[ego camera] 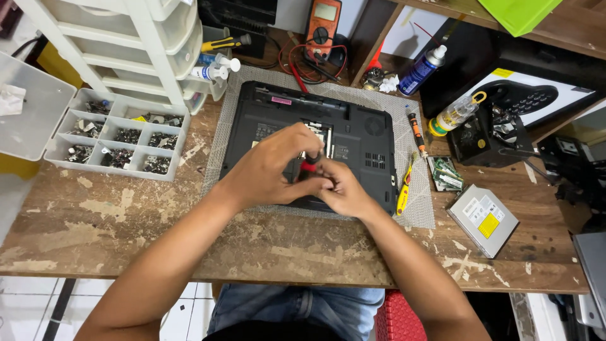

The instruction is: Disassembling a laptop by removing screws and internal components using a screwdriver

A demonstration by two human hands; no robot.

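A black laptop [366, 136] lies bottom-up on a grey mat [416, 208] on the worn wooden table [126, 233]. Both my hands meet over its middle. My left hand [268, 167] curls over a small red-and-black screwdriver [308, 165], fingers pinching its top. My right hand [338, 186] grips the same tool lower down, just above the laptop's underside. The tool's tip is hidden by my fingers.
A compartment tray of screws [120, 136] and white drawers [126, 44] stand at left. An orange multimeter [323, 20], spray can [421, 68] and bottle [456, 113] sit behind. Right of the mat lie an orange screwdriver [415, 131], yellow tool [404, 189], memory modules [445, 173] and optical drive [483, 219].
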